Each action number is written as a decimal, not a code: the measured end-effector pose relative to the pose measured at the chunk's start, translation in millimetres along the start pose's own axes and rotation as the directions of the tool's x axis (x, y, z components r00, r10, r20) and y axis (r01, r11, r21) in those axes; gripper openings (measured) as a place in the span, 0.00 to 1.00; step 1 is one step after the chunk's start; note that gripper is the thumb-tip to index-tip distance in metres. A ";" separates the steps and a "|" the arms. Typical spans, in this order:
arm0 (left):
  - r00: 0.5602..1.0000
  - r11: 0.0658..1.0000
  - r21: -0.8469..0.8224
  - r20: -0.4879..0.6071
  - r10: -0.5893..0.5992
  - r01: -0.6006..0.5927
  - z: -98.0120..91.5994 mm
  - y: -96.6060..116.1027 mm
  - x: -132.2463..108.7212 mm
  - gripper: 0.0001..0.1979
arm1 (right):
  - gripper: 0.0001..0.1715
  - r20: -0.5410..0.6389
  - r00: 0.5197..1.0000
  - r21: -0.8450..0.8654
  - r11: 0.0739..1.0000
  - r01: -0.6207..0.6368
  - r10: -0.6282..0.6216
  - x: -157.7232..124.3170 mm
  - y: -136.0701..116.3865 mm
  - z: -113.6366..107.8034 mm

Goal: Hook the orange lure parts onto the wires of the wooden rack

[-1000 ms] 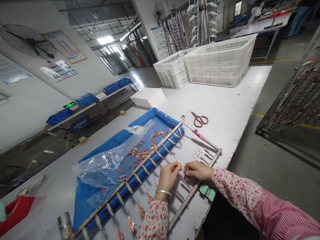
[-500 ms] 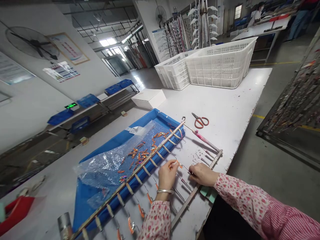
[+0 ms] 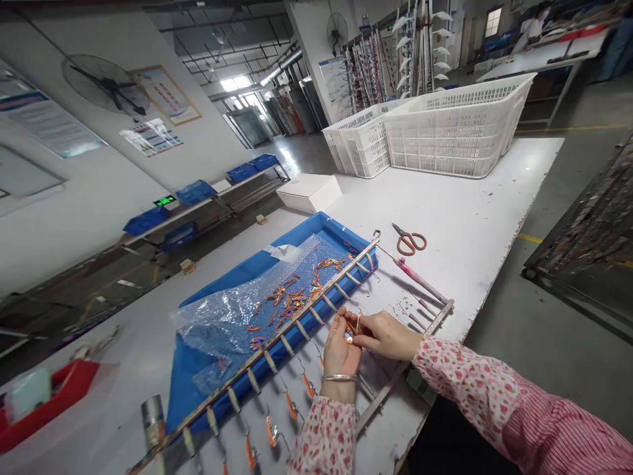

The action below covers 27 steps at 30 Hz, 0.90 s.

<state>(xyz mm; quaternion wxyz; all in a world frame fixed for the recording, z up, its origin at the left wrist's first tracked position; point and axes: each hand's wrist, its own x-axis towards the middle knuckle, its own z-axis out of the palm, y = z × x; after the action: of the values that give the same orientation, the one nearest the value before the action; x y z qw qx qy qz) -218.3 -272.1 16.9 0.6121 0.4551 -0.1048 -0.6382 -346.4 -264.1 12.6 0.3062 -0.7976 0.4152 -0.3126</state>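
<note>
My left hand (image 3: 342, 349) is turned palm up, with its fingers curled around a small orange and silver fishing lure (image 3: 349, 336). Thumb and fingers of my right hand (image 3: 388, 335) pinch at the same lure from the right; the exact spot they grip is partly hidden. Both hands are over a wooden rack (image 3: 277, 335) with short pegs and wire hooks. Along its near side hang several orange lures (image 3: 271, 432). Behind the rack a blue tray (image 3: 198, 307) holds bubble wrap (image 3: 217, 330) and a scatter of loose orange lures (image 3: 291, 300).
Red-handled scissors (image 3: 409, 241) lie beyond the rack's far corner. A white box (image 3: 309, 192) and white plastic baskets (image 3: 445, 138) stand farther back. At left are a metal cylinder (image 3: 153, 415) and a red container (image 3: 74, 396). A wheeled rack (image 3: 578, 237) stands on the floor at right.
My right hand has left the rack's hook and come leftward to my left hand. The left hand has rolled palm up around the lure. The whole view has shifted slightly.
</note>
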 end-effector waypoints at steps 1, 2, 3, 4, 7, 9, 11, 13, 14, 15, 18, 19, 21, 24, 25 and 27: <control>1.000 1.000 0.002 0.004 0.018 -0.018 0.2 0.3 -0.4 0.06 | 0.14 -0.028 1.000 0.028 1.000 -0.013 0.013 1.5 0.3 3.4; 1.000 1.000 0.002 0.002 0.030 -0.030 0.1 1.2 -0.9 0.05 | 0.14 -0.049 0.998 0.064 0.997 -0.035 0.038 2.6 1.7 6.3; 0.999 0.999 0.009 -0.009 0.036 -0.036 -0.3 2.3 -1.4 0.05 | 0.15 -0.050 0.996 0.114 0.991 -0.065 0.071 3.2 3.9 8.5; 0.999 0.998 0.037 -0.026 0.046 -0.045 -1.2 3.3 -1.8 0.03 | 0.15 -0.040 0.994 0.170 0.981 -0.096 0.105 3.4 6.5 10.3; 0.996 0.954 0.288 0.008 0.087 -0.086 -5.8 3.9 -0.4 0.08 | 0.16 -0.079 0.987 0.184 0.975 -0.127 0.143 2.2 14.0 13.5; 0.985 0.846 0.506 0.115 0.127 -0.168 -9.4 2.9 3.9 0.14 | 0.15 -0.163 0.984 -0.003 0.997 -0.074 0.072 2.1 17.7 13.5; 0.958 0.696 0.658 0.215 0.190 -0.286 -12.0 3.5 10.6 0.17 | 0.14 -0.166 0.986 -0.200 0.980 -0.004 -0.029 5.8 21.2 8.7; 0.917 0.525 0.753 0.304 0.259 -0.398 -12.4 7.4 18.2 0.17 | 0.15 -0.091 0.993 -0.256 0.965 0.056 -0.082 15.5 25.6 -3.0; 0.898 0.443 0.784 0.342 0.276 -0.435 -11.7 10.3 21.8 0.17 | 0.15 -0.078 0.994 -0.247 0.967 0.060 -0.082 23.0 28.3 -11.0; 0.885 0.369 0.810 0.370 0.281 -0.456 -10.3 13.3 25.1 0.17 | 0.15 -0.091 0.993 -0.233 0.971 0.047 -0.069 32.0 31.3 -19.5; 0.862 0.191 0.860 0.410 0.298 -0.474 -4.0 19.1 32.9 0.16 | 0.12 -0.156 0.988 -0.248 0.968 -0.028 -0.011 64.1 41.2 -38.9; 0.858 0.141 0.870 0.417 0.300 -0.472 -1.6 19.2 35.0 0.16 | 0.12 -0.137 0.991 -0.268 0.963 -0.034 -0.003 74.6 44.2 -41.3; 0.849 0.040 0.882 0.439 0.294 -0.470 2.9 17.0 38.2 0.15 | 0.13 -0.037 0.999 -0.302 0.953 -0.019 0.008 92.2 49.1 -39.8; 0.847 -0.083 0.890 0.453 0.279 -0.449 7.1 12.0 41.4 0.14 | 0.11 0.030 0.999 -0.284 0.959 -0.026 0.036 106.9 53.0 -31.1; 0.848 -0.105 0.891 0.454 0.274 -0.443 7.8 10.9 42.0 0.14 | 0.11 0.037 0.998 -0.234 0.972 -0.037 0.047 108.7 53.6 -29.1; 0.850 -0.123 0.892 0.452 0.271 -0.435 8.5 10.0 42.4 0.14 | 0.11 0.060 0.995 -0.062 0.995 -0.080 0.084 109.0 54.4 -27.9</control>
<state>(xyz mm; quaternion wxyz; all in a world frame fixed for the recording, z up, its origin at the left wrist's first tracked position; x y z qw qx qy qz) -210.5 -315.2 9.4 0.2497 0.6632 -0.6734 -0.2105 -342.9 -389.0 15.8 0.3078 -0.7981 0.4468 -0.2621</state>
